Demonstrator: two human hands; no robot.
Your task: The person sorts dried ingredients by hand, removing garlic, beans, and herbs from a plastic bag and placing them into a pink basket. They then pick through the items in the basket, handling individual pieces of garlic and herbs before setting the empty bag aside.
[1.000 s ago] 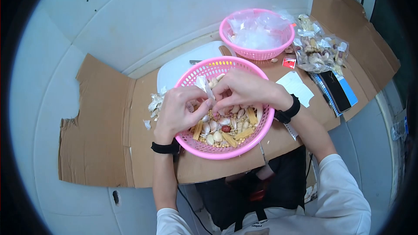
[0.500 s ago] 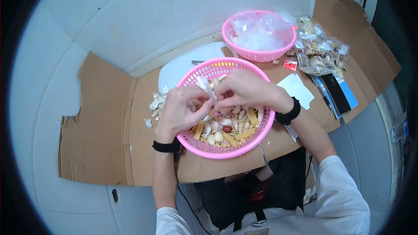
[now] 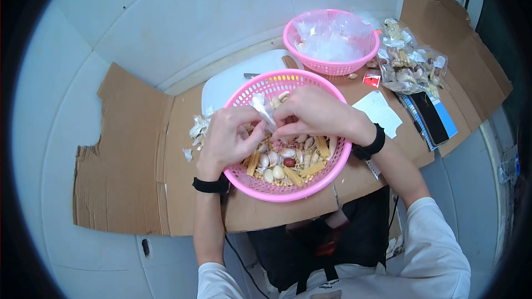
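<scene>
Over the large pink basket (image 3: 259,192), both hands meet around a small clear plastic bag (image 3: 262,107). My left hand (image 3: 235,135) pinches the bag's left side, its fingers curled. My right hand (image 3: 313,115) is closed at the bag's right side, its fingertips partly hidden behind the bag and the other fingers. In the basket lie garlic cloves (image 3: 278,172), a red date (image 3: 289,162), yellow corn-like sticks (image 3: 313,168) and many small yellowish beans. What the bag contains cannot be made out.
Behind stands a smaller pink basket (image 3: 334,68) of clear bags. Filled packets (image 3: 413,63), a phone (image 3: 429,117) on a blue notebook and a white paper (image 3: 379,113) lie right. A white board (image 3: 219,86) with a knife, and white peelings (image 3: 199,127), are left on cardboard (image 3: 183,188).
The hands stay together at the bag, with only slight finger movement. The whole view has shifted a little.
</scene>
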